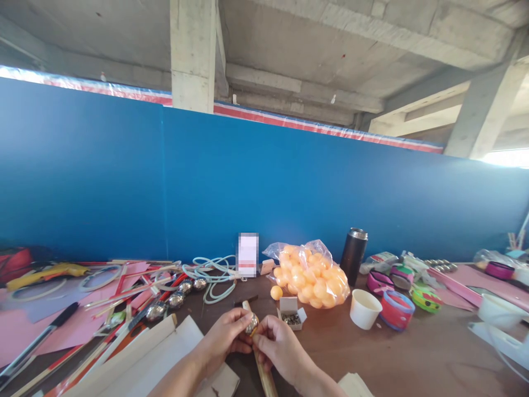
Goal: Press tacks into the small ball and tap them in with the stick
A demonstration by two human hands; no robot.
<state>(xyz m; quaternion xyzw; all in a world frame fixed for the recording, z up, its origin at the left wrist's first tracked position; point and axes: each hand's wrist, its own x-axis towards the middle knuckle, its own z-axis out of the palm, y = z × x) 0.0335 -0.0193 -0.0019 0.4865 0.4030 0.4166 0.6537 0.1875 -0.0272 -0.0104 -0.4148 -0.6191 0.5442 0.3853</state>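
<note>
A silver ball (252, 325) sits between two bare hands above a crowded table (326, 337), the left hand (225, 335) gripping it by thumb and fingers, the right hand (281, 346) drawn in at its lower edge. Work on this ball appears under way and unfinished. An open box (288, 304) nearby holds loose small metal pieces (292, 318), while other silver balls (176, 299) lie to the left; whether those are finished or waiting cannot be told. The fingers cover much of the held ball, and the right hand's grip cannot be made out: it may pinch a small part or only steady the ball. A wooden handle (266, 380) passes beneath, partly hidden, its near end cut off by the frame.
</note>
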